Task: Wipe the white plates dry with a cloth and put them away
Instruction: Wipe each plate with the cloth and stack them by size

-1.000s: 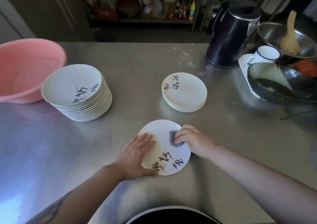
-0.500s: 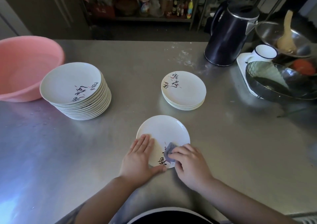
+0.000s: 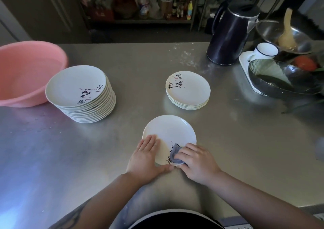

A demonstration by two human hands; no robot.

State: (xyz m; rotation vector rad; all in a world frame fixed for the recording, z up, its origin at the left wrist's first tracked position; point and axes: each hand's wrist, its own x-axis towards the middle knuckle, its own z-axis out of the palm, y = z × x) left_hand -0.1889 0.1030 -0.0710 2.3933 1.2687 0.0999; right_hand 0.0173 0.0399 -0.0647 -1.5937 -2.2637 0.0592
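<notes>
A brushed steel worktop (image 3: pixel 228 141) fills the view, with dim shelves of bottles and packets behind it. One white plate (image 3: pixel 170 132) lies flat on the worktop right in front of me; I describe everything else from this plate.

My left hand (image 3: pixel 145 156) rests on the plate's left rim, fingers (image 3: pixel 149 143) straight and flat together, thumb stretched along the near edge. My right hand (image 3: pixel 196 162) is on the plate's near right part, its fingers curled around a small grey cloth (image 3: pixel 174 156) and pressing it onto the black brush lettering painted there.

Beyond the plate and a little to the right stands a short stack of plates (image 3: pixel 188 90), apart from it, with the same lettering on top. Beyond the plate to the left stands a tall stack of plates (image 3: pixel 78 91), leaning slightly. Just left of that tall stack, a pink basin (image 3: pixel 26 74) sits at the worktop's edge, close to or touching the stack.

Far beyond the plate to the right stands a dark kettle (image 3: pixel 229 35). Further right of the plate are a white mug (image 3: pixel 264 50) on a white tray (image 3: pixel 244 62), a dark glass bowl (image 3: pixel 280 78), and a metal bowl (image 3: pixel 284 35) holding a wooden spoon (image 3: pixel 287 33).
</notes>
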